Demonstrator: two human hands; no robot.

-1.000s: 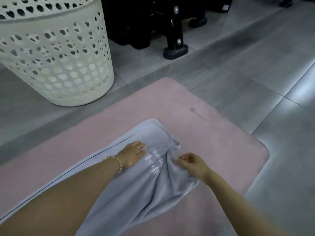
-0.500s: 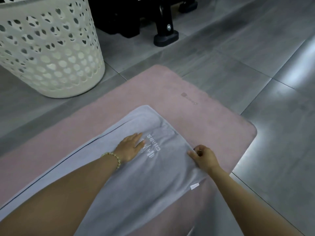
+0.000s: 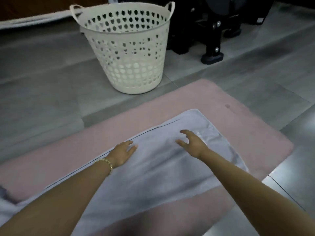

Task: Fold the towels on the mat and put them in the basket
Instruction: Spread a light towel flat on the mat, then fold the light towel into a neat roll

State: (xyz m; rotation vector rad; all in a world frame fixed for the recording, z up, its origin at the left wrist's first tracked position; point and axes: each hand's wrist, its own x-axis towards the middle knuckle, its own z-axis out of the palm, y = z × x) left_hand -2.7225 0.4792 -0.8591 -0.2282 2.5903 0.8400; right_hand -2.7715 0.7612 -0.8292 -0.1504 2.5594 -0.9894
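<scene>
On the pink mat (image 3: 255, 133), the blurred towel (image 3: 153, 176) lies under both hands, seemingly flat.

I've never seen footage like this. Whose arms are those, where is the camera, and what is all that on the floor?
There is no machine here: a person wears one wide-angle camera on the head, so you look down along their own two bare arms. The left hand, with a bead bracelet at the wrist, lies flat on a pale grey towel. The right hand is spread open over the same towel, fingers apart; whether it presses or just hovers is hard to tell from the blur. Neither hand grips anything. The towel is stretched out on a pink mat on the grey tiled floor. Beyond the mat stands a white perforated laundry basket, where the folded towels should end up. The black equipment behind it is unrelated.
</scene>
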